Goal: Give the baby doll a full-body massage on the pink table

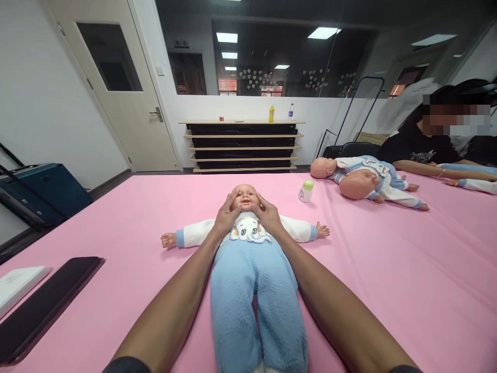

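Observation:
A baby doll [254,269] in a white and light blue suit with an elephant on its chest lies face up, arms spread and legs toward me. Its head is cupped between my two hands. My left hand [229,213] presses against the cheek at the left, thumb near the mouth and fingers along the side of the head. At the other cheek my right hand [268,212] does the same. Fingers of both hands are partly hidden behind the doll's face. A small white bottle with a green cap [306,191] stands to the right of the doll's head.
The table has a pink cover [128,228]. Two more dolls [359,181] lie at the right, where another person [423,140] sits. A black flat case [50,305] and a white box [19,285] lie at the left. Behind stands a low shelf [243,147].

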`<state>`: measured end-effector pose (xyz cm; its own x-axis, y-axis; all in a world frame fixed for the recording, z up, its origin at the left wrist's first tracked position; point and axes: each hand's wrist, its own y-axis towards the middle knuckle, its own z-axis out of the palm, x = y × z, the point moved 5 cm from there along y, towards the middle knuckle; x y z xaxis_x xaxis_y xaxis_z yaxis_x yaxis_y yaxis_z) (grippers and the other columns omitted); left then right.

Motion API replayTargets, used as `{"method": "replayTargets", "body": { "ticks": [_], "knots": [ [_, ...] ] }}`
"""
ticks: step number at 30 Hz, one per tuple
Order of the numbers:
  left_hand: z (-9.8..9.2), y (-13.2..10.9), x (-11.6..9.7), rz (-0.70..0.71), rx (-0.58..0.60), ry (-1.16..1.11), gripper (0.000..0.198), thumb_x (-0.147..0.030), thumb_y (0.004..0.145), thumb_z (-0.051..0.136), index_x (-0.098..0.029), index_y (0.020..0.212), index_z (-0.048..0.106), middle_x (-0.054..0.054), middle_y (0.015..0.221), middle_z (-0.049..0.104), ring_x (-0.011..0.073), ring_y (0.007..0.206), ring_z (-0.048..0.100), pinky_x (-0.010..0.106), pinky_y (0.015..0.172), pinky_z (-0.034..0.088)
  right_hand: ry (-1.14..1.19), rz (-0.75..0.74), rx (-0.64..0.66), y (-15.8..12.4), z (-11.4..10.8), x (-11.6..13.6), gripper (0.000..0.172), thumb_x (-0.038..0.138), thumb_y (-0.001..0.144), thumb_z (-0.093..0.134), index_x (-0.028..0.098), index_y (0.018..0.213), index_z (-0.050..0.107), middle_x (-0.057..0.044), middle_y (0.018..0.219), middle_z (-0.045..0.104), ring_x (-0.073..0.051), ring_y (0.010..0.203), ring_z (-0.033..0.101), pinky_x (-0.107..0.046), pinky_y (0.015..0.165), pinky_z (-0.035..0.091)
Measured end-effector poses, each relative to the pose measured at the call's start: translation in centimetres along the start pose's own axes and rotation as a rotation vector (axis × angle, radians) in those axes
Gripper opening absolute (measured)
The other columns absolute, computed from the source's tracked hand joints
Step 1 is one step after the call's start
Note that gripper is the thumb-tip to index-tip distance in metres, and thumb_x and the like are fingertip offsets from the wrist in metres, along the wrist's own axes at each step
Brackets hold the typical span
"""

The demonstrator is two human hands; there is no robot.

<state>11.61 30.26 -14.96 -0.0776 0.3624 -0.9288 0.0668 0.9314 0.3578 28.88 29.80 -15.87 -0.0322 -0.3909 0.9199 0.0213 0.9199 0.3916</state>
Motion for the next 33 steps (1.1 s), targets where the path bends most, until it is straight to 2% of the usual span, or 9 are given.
{"method": "replayTargets", "body": {
  "ticks": [6,11,14,16,18,20,25,30,33],
  "knots": [
    [0.1,0.2,0.7,0.002,0.013,0.068,0.059,-0.053,0.087,0.049,-0.033,0.141,0.043,-0.006,0.152,0.035,0.0158,0.150,0.014,0.034,0.126,0.015,-0.030,0.020,0.021,-0.1,0.1,-0.1,0.067,0.054,0.085,0.060,0.023,0.142,0.045,0.000,0.139,0.052,-0.022,0.127,0.052,-0.036,0.110,0.040],
    [0.0,0.2,0.7,0.007,0.004,0.089,0.057,-0.054,0.089,0.043,-0.032,0.140,0.045,-0.006,0.152,0.035,0.0155,0.150,0.014,0.034,0.126,0.012,-0.063,-0.035,-0.027,0.2,-0.2,0.2,0.058,0.057,0.091,0.049,0.020,0.135,0.054,-0.001,0.139,0.052,-0.020,0.132,0.046,-0.035,0.115,0.034],
    [0.0,0.0,0.4,-0.004,0.006,0.101,0.057,-0.055,0.089,0.043,-0.032,0.141,0.044,-0.005,0.153,0.032,0.0168,0.150,0.016,0.036,0.126,0.012,-0.098,-0.037,-0.032,0.0,-0.2,0.4,0.058,0.056,0.091,0.049,0.021,0.137,0.052,-0.002,0.138,0.053,-0.021,0.129,0.050,-0.036,0.112,0.037],
    [0.1,-0.2,0.2,-0.007,0.015,0.109,0.069,-0.055,0.082,0.055,-0.033,0.145,0.037,-0.003,0.155,0.029,0.0198,0.148,0.021,0.037,0.125,0.017,-0.127,-0.010,-0.001,-0.2,0.0,0.5,0.068,0.054,0.084,0.062,0.023,0.142,0.045,-0.002,0.139,0.052,-0.022,0.124,0.054,-0.036,0.107,0.044],
    [0.1,-0.4,0.0,-0.015,0.016,0.115,0.090,-0.052,0.072,0.069,-0.033,0.149,0.026,0.000,0.156,0.026,0.0226,0.145,0.029,0.038,0.122,0.025,-0.145,0.004,0.021,-0.3,0.2,0.7,0.077,0.050,0.078,0.070,0.025,0.145,0.041,-0.003,0.141,0.050,-0.023,0.121,0.057,-0.035,0.103,0.047],
    [0.1,-0.5,0.0,-0.026,-0.001,0.121,0.100,-0.050,0.069,0.073,-0.031,0.151,0.019,0.002,0.156,0.027,0.0234,0.142,0.035,0.037,0.120,0.031,-0.148,-0.005,0.021,-0.4,0.3,0.7,0.078,0.049,0.078,0.070,0.025,0.145,0.040,-0.003,0.142,0.049,-0.023,0.122,0.056,-0.035,0.103,0.047],
    [-0.1,-0.4,0.4,-0.048,-0.017,0.151,0.084,-0.052,0.076,0.065,-0.027,0.149,0.030,0.003,0.152,0.035,0.0220,0.139,0.040,0.035,0.119,0.032,-0.129,-0.032,0.016,-0.2,0.3,0.5,0.070,0.050,0.083,0.064,0.025,0.144,0.042,-0.001,0.144,0.046,-0.022,0.130,0.049,-0.034,0.108,0.042],
    [-0.3,0.0,1.0,-0.032,-0.038,0.117,0.074,-0.055,0.082,0.055,-0.026,0.147,0.033,0.002,0.153,0.033,0.0185,0.143,0.033,0.033,0.122,0.027,-0.158,-0.022,0.008,-0.2,0.0,0.0,0.062,0.052,0.089,0.056,0.027,0.144,0.042,0.001,0.143,0.047,-0.021,0.132,0.046,-0.037,0.113,0.037],
    [-0.2,0.1,1.1,-0.027,-0.050,0.103,0.069,-0.056,0.085,0.050,-0.026,0.146,0.037,0.001,0.153,0.035,0.0173,0.143,0.032,0.033,0.123,0.025,-0.159,-0.042,-0.018,-0.1,-0.2,0.0,0.055,0.053,0.094,0.046,0.025,0.141,0.047,0.001,0.142,0.049,-0.019,0.134,0.044,-0.035,0.114,0.034]
  ]
}}
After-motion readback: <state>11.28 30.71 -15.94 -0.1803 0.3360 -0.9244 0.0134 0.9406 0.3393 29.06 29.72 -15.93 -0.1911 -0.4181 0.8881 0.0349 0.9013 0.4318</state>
